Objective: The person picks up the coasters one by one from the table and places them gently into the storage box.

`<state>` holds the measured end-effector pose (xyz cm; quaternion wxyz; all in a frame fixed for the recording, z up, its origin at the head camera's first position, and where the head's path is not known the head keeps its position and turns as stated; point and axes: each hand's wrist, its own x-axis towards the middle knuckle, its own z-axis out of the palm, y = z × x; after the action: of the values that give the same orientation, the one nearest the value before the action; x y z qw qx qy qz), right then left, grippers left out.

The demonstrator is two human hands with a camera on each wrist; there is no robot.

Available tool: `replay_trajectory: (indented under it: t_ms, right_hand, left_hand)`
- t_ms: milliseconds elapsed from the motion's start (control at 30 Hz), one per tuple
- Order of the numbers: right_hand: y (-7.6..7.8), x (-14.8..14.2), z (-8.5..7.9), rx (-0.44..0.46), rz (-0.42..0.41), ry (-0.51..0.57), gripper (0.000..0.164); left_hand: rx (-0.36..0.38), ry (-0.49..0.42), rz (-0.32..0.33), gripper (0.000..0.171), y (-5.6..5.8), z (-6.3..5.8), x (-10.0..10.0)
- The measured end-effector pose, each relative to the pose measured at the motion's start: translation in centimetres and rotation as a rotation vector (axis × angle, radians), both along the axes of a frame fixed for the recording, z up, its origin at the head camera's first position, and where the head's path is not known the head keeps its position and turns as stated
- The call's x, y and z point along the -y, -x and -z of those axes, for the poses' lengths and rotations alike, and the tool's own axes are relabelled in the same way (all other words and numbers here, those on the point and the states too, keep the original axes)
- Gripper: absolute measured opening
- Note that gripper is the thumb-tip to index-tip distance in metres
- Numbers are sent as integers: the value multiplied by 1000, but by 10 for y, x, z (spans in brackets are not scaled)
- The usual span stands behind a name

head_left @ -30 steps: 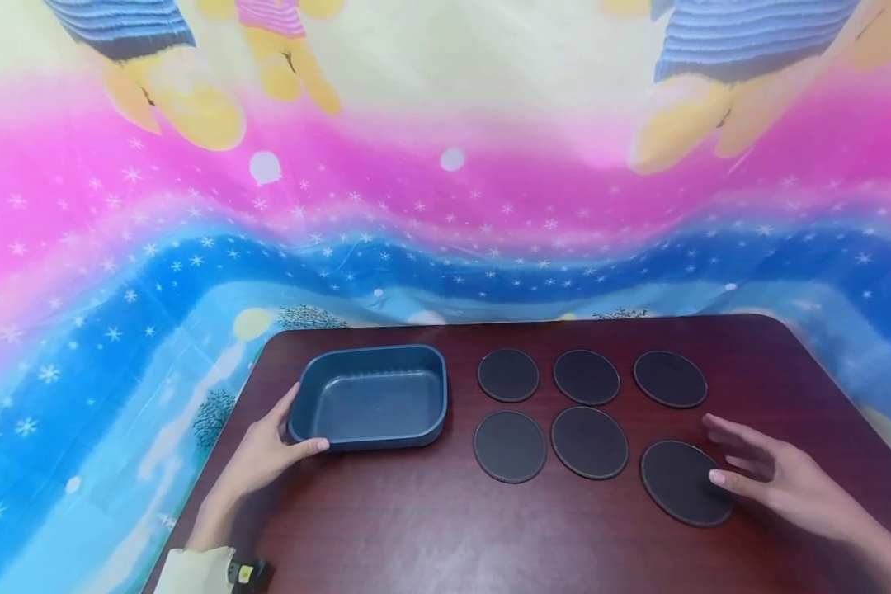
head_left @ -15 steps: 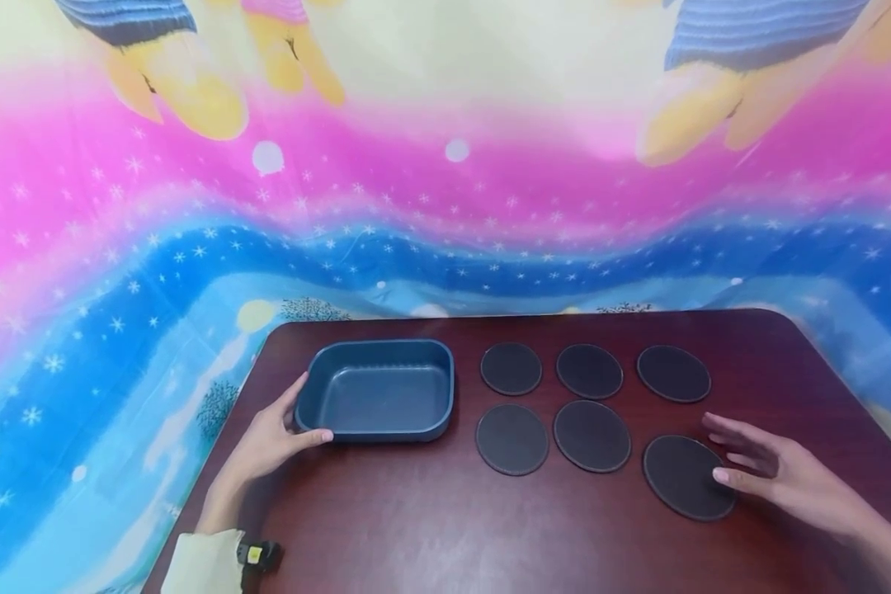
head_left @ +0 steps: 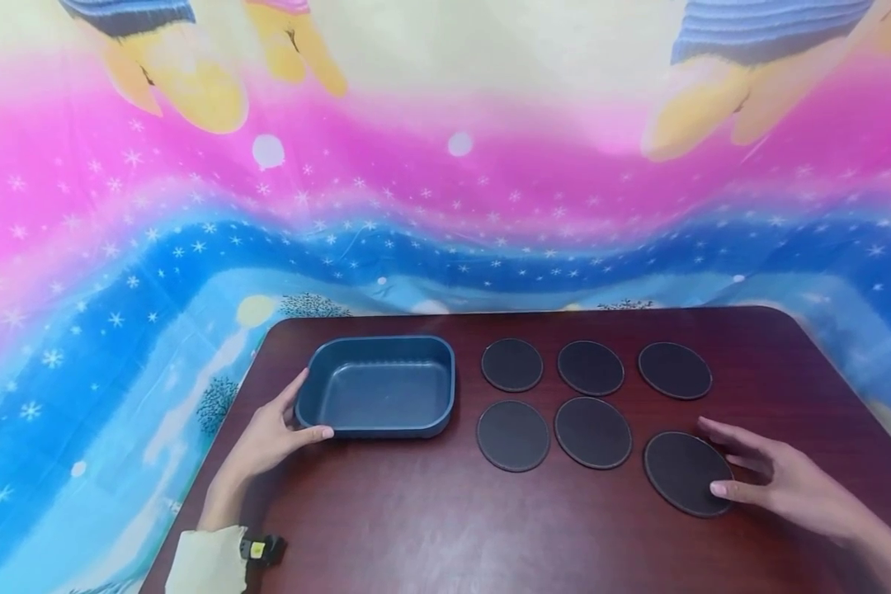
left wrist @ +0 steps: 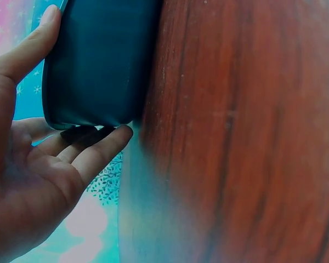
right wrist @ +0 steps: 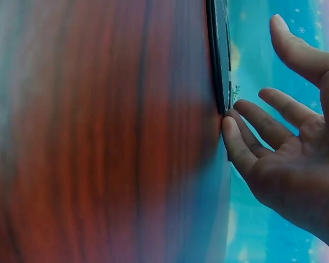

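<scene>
In the head view a dark blue-green rectangular container (head_left: 386, 394) stands at the left of the table. My left hand (head_left: 271, 437) rests against its left end, thumb at the near corner and fingers along the end wall. The left wrist view shows these fingers (left wrist: 101, 153) fairly straight against the container wall (left wrist: 101, 60). On the right, my right hand (head_left: 787, 483) is beside a round black coaster (head_left: 683, 474) lying flat. Its thumb is raised over the coaster. In the right wrist view the lower fingertips touch the table near the coaster's edge (right wrist: 220, 55).
Several more round black coasters lie flat in two rows, among them a back-row coaster (head_left: 590, 368) and a front-row coaster (head_left: 512, 436). The dark red-brown table (head_left: 431, 528) ends at a colourful patterned cloth (head_left: 416, 214) behind it.
The view tilts slightly, so everything sits a little higher in the frame. My right hand shifts very slightly left at the coaster; the left hand stays on the container.
</scene>
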<state>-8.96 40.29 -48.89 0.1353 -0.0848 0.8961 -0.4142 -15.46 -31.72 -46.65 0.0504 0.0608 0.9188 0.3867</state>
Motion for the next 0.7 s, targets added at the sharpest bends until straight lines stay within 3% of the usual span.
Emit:
replay_trajectory:
  t_ms: [333,533,700]
  right_hand:
    - [-3,14,-6,-142,-11,-275,102]
    - [1,20,-6,-203,-7,-300,95]
    - [1,22,-1,-311,-1,-275,88]
  left_hand:
    - [-4,8,-2,113,-2,0,-1]
    - [-3,10,-8,113,-3,0,-1]
    - [-6,6,-5,113,-2,2,-1]
